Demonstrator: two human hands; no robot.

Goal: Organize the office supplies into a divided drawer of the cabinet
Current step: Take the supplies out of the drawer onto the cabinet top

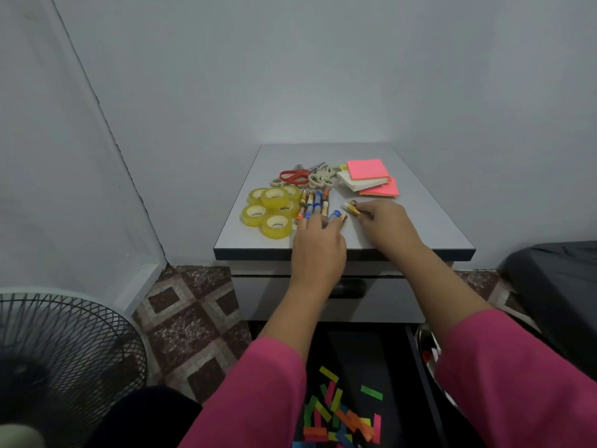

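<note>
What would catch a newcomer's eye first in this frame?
Probably the pink sticky notes at the cabinet top's far right, and the yellow tape rolls clustered at its left. Next, both hands at the middle: the right hand pinches a glue stick, the left hand rests on others.

5 yellow tape rolls (270, 211) are clustered flat, well to the left of the grip. A row of glue sticks (314, 204) is laid side by side just left of it, 1 glue stick (351, 208) being pinched itself. Scissors (303, 176) are piled beyond. Pink sticky-note pads (369, 177) are stacked just behind. Coloured paper strips (342, 412) are scattered in the open drawer (420, 367) far below.
</note>
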